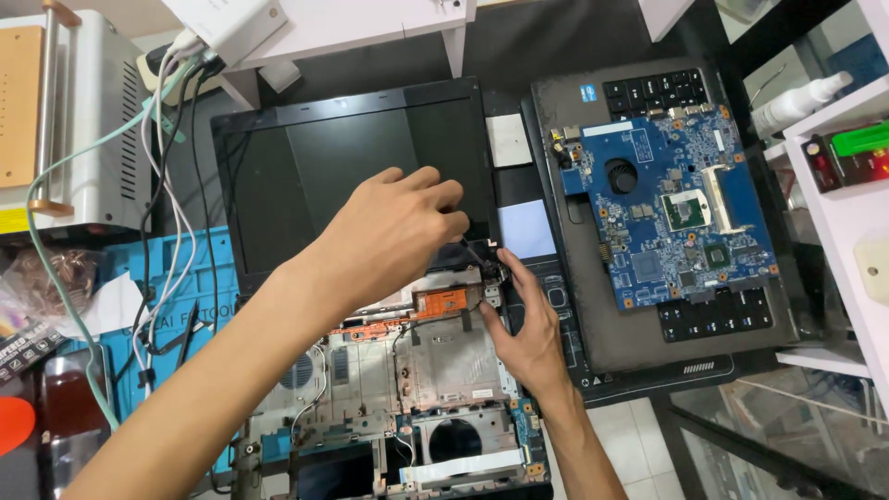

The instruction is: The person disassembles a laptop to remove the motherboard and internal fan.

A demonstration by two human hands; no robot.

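Note:
An opened laptop lies before me, its bare base chassis [444, 370] toward me and its dark screen [306, 167] laid flat beyond. My left hand [389, 236] reaches over the hinge area at the right rear corner, fingers pinched on a thin black cable [474, 248] beside the hinge. My right hand [528, 324] rests on the chassis's right edge, thumb and fingers touching the small metal hinge bracket [493, 294]. An orange-brown copper part [443, 300] sits just left of that bracket.
A blue motherboard [671, 208] lies on an upturned keyboard panel [648, 343] to the right. White shelves [847, 213] with a spray bottle stand far right. A blue mat [120, 278], loose cables [167, 185] and a white machine [83, 120] are at left.

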